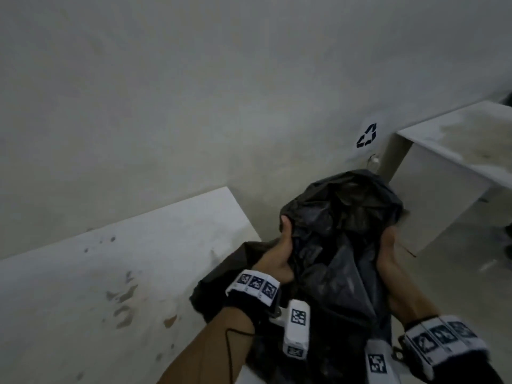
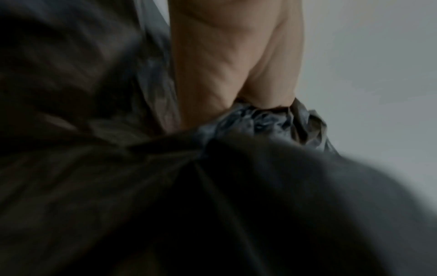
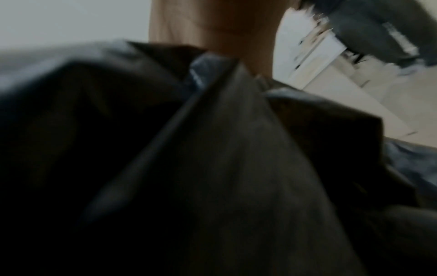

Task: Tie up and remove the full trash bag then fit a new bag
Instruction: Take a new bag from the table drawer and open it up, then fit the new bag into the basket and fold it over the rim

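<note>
Both forearms reach forward from the bottom of the head view, from about 6 o'clock toward 1 o'clock, and meet on a black trash bag (image 1: 340, 239) held up between them. The left hand (image 1: 279, 253) sits at the bag's 9 o'clock side, thumb raised along the crumpled plastic and the rest of the hand wrapped round a gathered fold. In the left wrist view the left hand (image 2: 236, 61) comes down onto a bunched ruffle of the bag (image 2: 260, 119), pinching it. The right hand (image 1: 388, 256) grips the bag's 3 o'clock side, palm turned inward toward the plastic; its fingers are hidden behind the bag there. In the right wrist view the right hand (image 3: 212, 28) ends at a pulled ridge of the bag (image 3: 224, 130), which fills most of the blurred picture.

Each wrist wears a dark band with white coded tags.

At 8 o'clock from the bag lies a stained white surface (image 1: 110, 273); at 2 o'clock stands another white surface (image 1: 457, 139). On the wall (image 1: 194, 79), at 1 o'clock from the bag, is a recycling symbol (image 1: 367, 135).
</note>
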`<state>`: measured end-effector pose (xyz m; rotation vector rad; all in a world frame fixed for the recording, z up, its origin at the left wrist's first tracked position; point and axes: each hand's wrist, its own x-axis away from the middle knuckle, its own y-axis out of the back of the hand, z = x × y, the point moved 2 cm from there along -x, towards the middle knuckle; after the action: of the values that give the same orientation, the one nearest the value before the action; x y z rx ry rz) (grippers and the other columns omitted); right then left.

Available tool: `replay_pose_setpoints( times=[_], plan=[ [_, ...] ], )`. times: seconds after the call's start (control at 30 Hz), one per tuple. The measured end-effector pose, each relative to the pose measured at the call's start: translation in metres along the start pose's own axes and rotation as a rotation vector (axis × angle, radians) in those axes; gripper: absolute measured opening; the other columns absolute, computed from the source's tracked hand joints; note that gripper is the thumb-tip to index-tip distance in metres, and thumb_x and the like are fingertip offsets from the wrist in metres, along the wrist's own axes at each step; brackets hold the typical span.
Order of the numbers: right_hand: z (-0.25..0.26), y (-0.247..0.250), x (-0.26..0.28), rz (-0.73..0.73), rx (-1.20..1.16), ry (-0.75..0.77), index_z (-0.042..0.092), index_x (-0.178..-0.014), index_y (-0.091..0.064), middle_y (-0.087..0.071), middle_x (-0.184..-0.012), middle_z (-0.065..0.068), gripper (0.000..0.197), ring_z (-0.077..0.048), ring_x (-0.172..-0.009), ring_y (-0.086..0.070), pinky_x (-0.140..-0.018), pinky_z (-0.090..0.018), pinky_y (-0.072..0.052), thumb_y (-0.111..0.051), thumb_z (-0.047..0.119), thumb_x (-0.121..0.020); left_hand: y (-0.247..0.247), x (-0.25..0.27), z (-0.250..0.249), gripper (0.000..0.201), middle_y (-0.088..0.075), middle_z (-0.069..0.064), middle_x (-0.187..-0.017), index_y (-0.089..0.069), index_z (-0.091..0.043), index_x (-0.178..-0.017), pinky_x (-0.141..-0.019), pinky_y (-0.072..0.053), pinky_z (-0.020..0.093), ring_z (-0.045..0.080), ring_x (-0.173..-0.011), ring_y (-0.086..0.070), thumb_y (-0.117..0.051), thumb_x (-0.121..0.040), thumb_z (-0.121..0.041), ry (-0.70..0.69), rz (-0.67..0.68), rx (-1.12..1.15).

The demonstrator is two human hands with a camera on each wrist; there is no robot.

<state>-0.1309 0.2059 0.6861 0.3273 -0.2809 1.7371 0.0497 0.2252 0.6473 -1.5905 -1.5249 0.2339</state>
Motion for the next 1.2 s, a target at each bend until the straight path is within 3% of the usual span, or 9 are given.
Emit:
replay_pose_setpoints(
  times=[0.2,0.33,0.53,0.73,0.87,0.93,1.0,1.13,1.2],
  plan=[
    [0.017,0.008,-0.139,0.261,-0.121,-0.235,0.026,-0.124,-0.061,-0.064,-0.128,-0.003,0.073,-0.028,-0.116,-0.060,-0.092,-0.039,-0.045,-0.032,0.078,-0.081,0.012,-0.109,-0.020,0.079,-0.065,0.004,-0.117,-0.061,-0.016,-0.115,-0.079,-0.056,0.039,0.025,-0.091,-0.070,-0.018,-0.084,-0.075,-0.188,-0.186,0.315],
    [0.040,0.018,-0.224,0.267,-0.032,-0.224,0.031,-0.118,-0.062,-0.070,-0.120,0.000,0.072,-0.026,-0.109,-0.065,-0.093,-0.044,-0.050,-0.031,0.081,-0.077,0.022,-0.149,-0.046,0.085,-0.070,0.013,-0.111,-0.061,-0.013,-0.115,-0.085,-0.046,0.045,0.032,-0.104,-0.060,-0.020,-0.081,-0.079,-0.402,-0.248,0.566],
    [0.093,0.037,-0.301,0.367,-0.093,-0.183,0.027,-0.136,-0.052,-0.063,-0.130,-0.005,0.086,-0.031,-0.119,-0.059,-0.105,-0.051,-0.043,-0.031,0.084,-0.076,0.012,-0.175,-0.110,0.095,-0.034,0.010,-0.153,-0.034,-0.022,-0.148,-0.114,-0.025,0.054,0.035,-0.138,-0.035,-0.034,-0.074,-0.082,-0.633,-0.288,0.565],
    [0.134,0.056,-0.371,0.342,0.083,-0.101,0.028,-0.134,-0.054,-0.066,-0.126,-0.003,0.110,-0.029,-0.113,-0.063,-0.102,-0.051,-0.046,-0.044,0.098,-0.048,-0.019,-0.186,-0.139,0.094,-0.050,0.012,-0.142,-0.045,-0.020,-0.142,-0.101,-0.043,0.052,0.033,-0.127,-0.050,-0.021,-0.077,-0.084,-0.716,-0.315,0.442],
    [0.147,0.074,-0.403,0.335,0.178,-0.007,0.021,-0.111,-0.061,-0.068,-0.110,0.000,0.083,-0.020,-0.094,-0.065,-0.088,-0.036,-0.053,-0.042,0.087,-0.065,-0.035,-0.192,-0.112,0.088,-0.053,0.011,-0.139,-0.046,-0.024,-0.141,-0.106,-0.042,0.048,0.030,-0.123,-0.055,-0.022,-0.079,-0.081,-0.804,-0.507,0.401],
    [0.149,0.085,-0.413,0.367,0.260,0.014,0.019,-0.109,-0.057,-0.062,-0.103,0.001,0.063,-0.020,-0.090,-0.059,-0.084,-0.031,-0.047,-0.038,0.073,-0.083,-0.046,-0.195,-0.087,0.078,-0.061,0.009,-0.131,-0.054,-0.025,-0.133,-0.089,-0.055,0.042,0.027,-0.112,-0.064,-0.025,-0.082,-0.076,-0.836,-0.638,0.385],
    [0.142,0.100,-0.423,0.412,0.337,0.017,0.013,-0.118,-0.058,-0.058,-0.106,-0.004,0.065,-0.020,-0.090,-0.057,-0.081,-0.028,-0.044,-0.038,0.067,-0.088,-0.051,-0.200,-0.058,0.073,-0.064,0.007,-0.127,-0.061,-0.024,-0.125,-0.074,-0.059,0.038,0.024,-0.104,-0.067,-0.024,-0.084,-0.073,-0.835,-0.727,0.412],
    [0.124,0.117,-0.425,0.500,0.475,0.024,0.010,-0.113,-0.060,-0.060,-0.101,-0.009,0.063,-0.012,-0.071,-0.054,-0.061,-0.020,-0.046,-0.038,0.064,-0.090,-0.054,-0.212,0.002,0.076,-0.063,0.005,-0.128,-0.057,-0.026,-0.130,-0.083,-0.058,0.037,0.022,-0.106,-0.066,-0.018,-0.086,-0.074,-0.828,-0.891,0.445],
    [0.112,0.115,-0.421,0.562,0.498,-0.004,0.010,-0.111,-0.060,-0.063,-0.105,-0.010,0.074,-0.020,-0.079,-0.059,-0.074,-0.027,-0.048,-0.039,0.074,-0.081,-0.063,-0.220,0.023,0.077,-0.069,0.004,-0.116,-0.070,-0.027,-0.113,-0.077,-0.059,0.035,0.021,-0.098,-0.070,-0.012,-0.088,-0.071,-0.833,-0.921,0.470]
  ],
)
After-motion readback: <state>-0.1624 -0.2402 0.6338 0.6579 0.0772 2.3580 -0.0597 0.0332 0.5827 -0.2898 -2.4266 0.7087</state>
